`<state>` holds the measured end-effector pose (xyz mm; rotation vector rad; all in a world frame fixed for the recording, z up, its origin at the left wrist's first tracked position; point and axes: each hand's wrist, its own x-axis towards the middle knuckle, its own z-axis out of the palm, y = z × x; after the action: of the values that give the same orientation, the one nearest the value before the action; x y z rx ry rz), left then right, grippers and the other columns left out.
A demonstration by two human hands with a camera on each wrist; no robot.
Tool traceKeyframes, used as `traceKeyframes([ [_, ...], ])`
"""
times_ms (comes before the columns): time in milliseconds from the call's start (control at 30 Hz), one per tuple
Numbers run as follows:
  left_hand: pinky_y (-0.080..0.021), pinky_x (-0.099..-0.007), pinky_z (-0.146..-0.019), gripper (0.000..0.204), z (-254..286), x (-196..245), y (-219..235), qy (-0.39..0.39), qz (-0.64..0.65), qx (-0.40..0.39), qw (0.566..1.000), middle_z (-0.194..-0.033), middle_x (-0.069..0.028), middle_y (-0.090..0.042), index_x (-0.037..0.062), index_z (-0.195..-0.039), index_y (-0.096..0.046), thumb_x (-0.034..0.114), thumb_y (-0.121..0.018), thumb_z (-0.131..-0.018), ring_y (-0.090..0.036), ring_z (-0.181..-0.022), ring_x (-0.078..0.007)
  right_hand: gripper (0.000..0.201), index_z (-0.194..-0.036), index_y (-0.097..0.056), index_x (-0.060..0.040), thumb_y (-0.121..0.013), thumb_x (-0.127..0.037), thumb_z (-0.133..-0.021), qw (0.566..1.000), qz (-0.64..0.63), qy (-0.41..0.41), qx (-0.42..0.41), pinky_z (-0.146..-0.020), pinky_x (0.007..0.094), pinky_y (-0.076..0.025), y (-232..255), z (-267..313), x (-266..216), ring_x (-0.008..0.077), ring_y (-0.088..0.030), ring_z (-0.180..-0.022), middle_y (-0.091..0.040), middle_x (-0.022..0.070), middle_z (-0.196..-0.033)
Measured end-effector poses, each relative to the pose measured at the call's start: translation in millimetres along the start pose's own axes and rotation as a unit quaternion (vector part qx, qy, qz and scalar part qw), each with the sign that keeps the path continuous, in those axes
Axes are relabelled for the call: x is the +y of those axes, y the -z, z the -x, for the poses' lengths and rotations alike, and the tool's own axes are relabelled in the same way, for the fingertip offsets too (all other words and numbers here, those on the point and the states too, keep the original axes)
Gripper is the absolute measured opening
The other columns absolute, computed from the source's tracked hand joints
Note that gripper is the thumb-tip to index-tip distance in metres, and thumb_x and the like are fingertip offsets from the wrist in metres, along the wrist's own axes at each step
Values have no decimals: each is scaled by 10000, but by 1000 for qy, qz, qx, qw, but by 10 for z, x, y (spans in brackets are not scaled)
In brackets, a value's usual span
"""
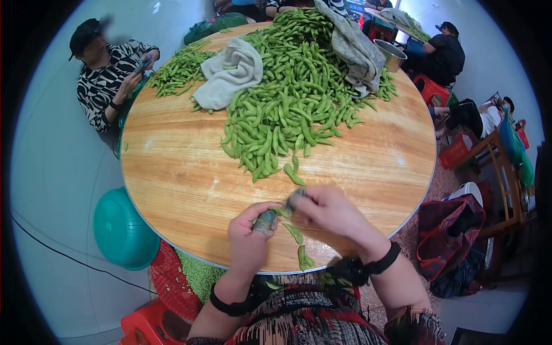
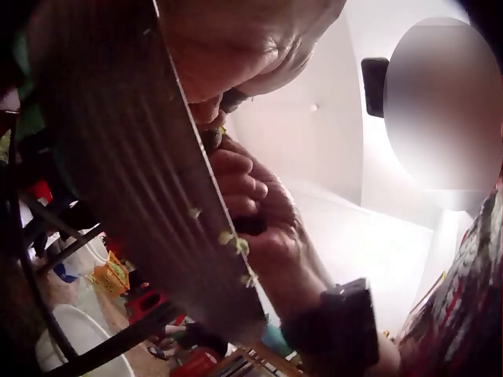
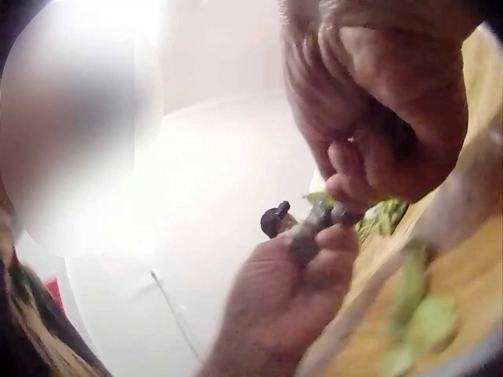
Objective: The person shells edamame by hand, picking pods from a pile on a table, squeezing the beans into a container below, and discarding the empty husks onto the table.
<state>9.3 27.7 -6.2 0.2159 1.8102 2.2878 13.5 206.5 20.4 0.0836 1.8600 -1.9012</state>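
Note:
Near the front edge of the round wooden table (image 1: 172, 172), the left hand (image 1: 250, 236), with grey wrapping on a finger or thumb, pinches a green pod (image 1: 282, 212). Close beside it is the right hand (image 1: 333, 211), blurred, its wrapped fingertips at the pod's right end; whether it grips the pod is unclear. Split pods (image 1: 303, 259) lie just below the hands. Beyond them spreads a large heap of green pods (image 1: 287, 109). In the right wrist view the left hand (image 3: 287, 302) and right hand (image 3: 385, 102) meet at the fingertips around a pod.
On the heap lie a white cloth (image 1: 233, 75) and a grey cloth (image 1: 356, 54); a metal pot (image 1: 391, 56) stands behind. Shelled beans (image 1: 201, 276) are below the table edge, with a green basin (image 1: 123, 230) and red stool (image 1: 150, 325) at left. A person (image 1: 109, 75) sits across.

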Motion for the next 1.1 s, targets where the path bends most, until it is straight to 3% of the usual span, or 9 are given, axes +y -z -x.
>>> traceKeyframes([
  [33, -404, -177, -645, 263, -17, -20, 49, -26, -68, -61, 995, -800, 20, -523, 15, -998, -612, -98, -508, -785, -502, -734, -71, 215, -794, -539, 15, -576, -194, -824, 953, 247, 104, 141, -516, 339, -450, 37, -72, -64, 217, -580, -555, -561, 118, -579],
  [67, -406, -192, -660, 286, -29, -30, 66, -53, -136, -122, 982, -806, 21, -517, 14, -1015, -617, -103, -509, -777, -500, -755, -82, 226, -795, -540, 13, -576, -208, -818, 816, 471, 199, 269, -537, 385, -463, 61, -126, -109, 283, -598, -572, -568, 164, -590],
  [200, -409, -223, -684, 341, 99, 92, -35, -10, -149, -258, 955, -820, 16, -510, 18, -1050, -613, -106, -548, -740, -498, -778, -107, 239, -738, -539, 14, -568, -212, -808, 779, 560, 141, 244, -592, 446, -468, 69, -261, -122, 368, -591, -635, -575, 231, -648],
  [300, -410, -225, -673, 363, 110, 91, -71, -48, -165, -113, 979, -813, 1, -510, 18, -1053, -621, -83, -613, -705, -500, -735, -112, 270, -752, -556, 33, -585, -232, -791, 813, 517, 140, 229, -566, 410, -462, -8, -107, -156, 343, -590, -607, -578, 208, -637],
  [367, -431, -238, -619, 331, 81, 211, -107, -147, -337, -16, 930, -787, -25, -543, 60, -1058, -622, -10, -659, -738, -524, -697, -124, 304, -812, -575, 37, -595, -266, -798, 937, 312, 98, 126, -535, 356, -442, -15, 56, -167, 261, -571, -558, -572, 164, -613],
  [500, -441, -249, -602, 312, 10, 52, -7, -275, -380, -38, 882, -769, -42, -545, 38, -1058, -617, -12, -651, -753, -534, -685, -131, 316, -833, -564, 21, -542, -291, -876, 979, 158, 98, 87, -535, 277, -410, -160, 272, -75, 116, -482, -561, -521, 71, -601],
  [600, -408, -221, -558, 253, -7, 26, 29, -213, -247, -58, 944, -807, -37, -567, 3, -1041, -619, -3, -620, -789, -507, -645, -101, 282, -828, -537, -2, -474, -258, -926, 990, -1, 67, 127, -514, 233, -382, -173, 360, -68, 83, -446, -550, -504, 9, -631],
  [667, -316, -190, -518, 207, 17, 56, 42, 83, 157, -94, 980, -780, -21, -553, -21, -1023, -608, 69, -586, -838, -413, -597, -60, 269, -822, -524, -16, -447, -244, -940, 994, -43, 73, 70, -505, 218, -364, -205, 356, 41, 70, -423, -543, -494, -10, -643],
  [1100, -309, -177, -528, 130, 77, 86, -111, 115, 162, -45, 979, -836, -14, -551, 12, -924, -605, 112, -596, -841, -438, -611, -56, 228, -794, -505, -42, -426, -189, -949, 979, -195, 53, -28, -454, 164, -295, -252, 406, 154, 27, -381, -513, -496, -21, -662],
])
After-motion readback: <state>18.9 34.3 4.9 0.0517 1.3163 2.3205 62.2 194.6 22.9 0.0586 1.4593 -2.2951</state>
